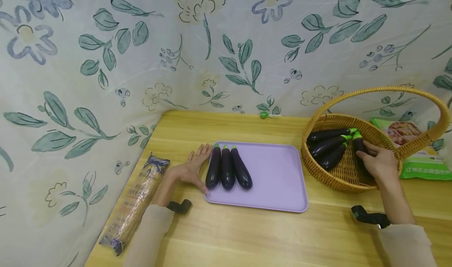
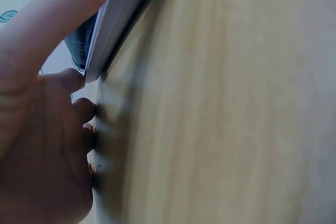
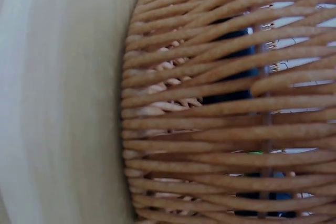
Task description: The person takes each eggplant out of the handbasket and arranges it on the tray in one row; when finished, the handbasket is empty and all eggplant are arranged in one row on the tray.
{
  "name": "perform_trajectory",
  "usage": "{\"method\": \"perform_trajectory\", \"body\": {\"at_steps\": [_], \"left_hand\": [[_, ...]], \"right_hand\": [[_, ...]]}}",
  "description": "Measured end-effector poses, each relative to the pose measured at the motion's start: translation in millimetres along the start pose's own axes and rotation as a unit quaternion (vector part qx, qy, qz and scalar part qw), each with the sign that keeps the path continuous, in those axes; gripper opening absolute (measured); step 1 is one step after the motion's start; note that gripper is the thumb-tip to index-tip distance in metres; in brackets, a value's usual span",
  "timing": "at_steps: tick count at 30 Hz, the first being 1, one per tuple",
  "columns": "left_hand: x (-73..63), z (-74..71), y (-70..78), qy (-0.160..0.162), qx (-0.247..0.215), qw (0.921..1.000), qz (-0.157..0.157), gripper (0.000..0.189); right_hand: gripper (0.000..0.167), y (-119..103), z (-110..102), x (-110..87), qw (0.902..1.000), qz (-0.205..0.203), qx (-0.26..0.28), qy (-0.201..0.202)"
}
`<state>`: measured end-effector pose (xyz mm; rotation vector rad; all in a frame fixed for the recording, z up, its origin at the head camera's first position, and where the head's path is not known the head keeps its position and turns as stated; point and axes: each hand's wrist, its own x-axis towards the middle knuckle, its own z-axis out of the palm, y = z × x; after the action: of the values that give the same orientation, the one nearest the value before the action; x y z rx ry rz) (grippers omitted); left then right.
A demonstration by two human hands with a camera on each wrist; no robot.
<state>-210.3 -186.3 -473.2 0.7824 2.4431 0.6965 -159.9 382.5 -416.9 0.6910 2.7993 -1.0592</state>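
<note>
Wicker basket (image 1: pixel 347 170), 3 o'clock from tray (image 1: pixel 275 176), risked tipping if its handle (image 1: pixel 381 88) snagged the eggplant (image 1: pixel 358 144) held in right grip (image 1: pixel 383 163). Left grip (image 1: pixel 192 169), spread at 9 o'clock, risked nudging tray.

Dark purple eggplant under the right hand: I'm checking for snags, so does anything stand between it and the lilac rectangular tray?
Yes: three other glossy dark eggplants, then the left wall of the tan wicker basket, stand between that eggplant and the tray.
</note>
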Motion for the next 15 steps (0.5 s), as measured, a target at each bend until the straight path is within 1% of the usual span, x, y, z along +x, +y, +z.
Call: {"method": "perform_trajectory", "body": {"at_steps": [5, 8, 11, 15], "left_hand": [[-0.6, 0.0, 1.9, 0.001, -0.002, 1.0, 0.004, 0.16], [-1.4, -0.2, 2.8, 0.001, 0.001, 1.0, 0.002, 0.159], [-1.1, 0.0, 3.1, 0.002, 0.006, 1.0, 0.001, 0.159], [-0.7, -0.1, 3.4, 0.003, 0.007, 1.0, -0.001, 0.158]], "right_hand": [[0.063, -2.1, -7.5, -8.0, 0.9993, -0.004, 0.038, 0.003], [0.067, -4.3, -13.6, -14.9, 0.9973, 0.008, 0.072, -0.012], [0.07, -7.8, -17.8, -22.9, 0.9956, 0.013, 0.089, -0.024], [0.069, -15.5, -20.4, -38.4, 0.9933, -0.013, 0.107, -0.042]]}}
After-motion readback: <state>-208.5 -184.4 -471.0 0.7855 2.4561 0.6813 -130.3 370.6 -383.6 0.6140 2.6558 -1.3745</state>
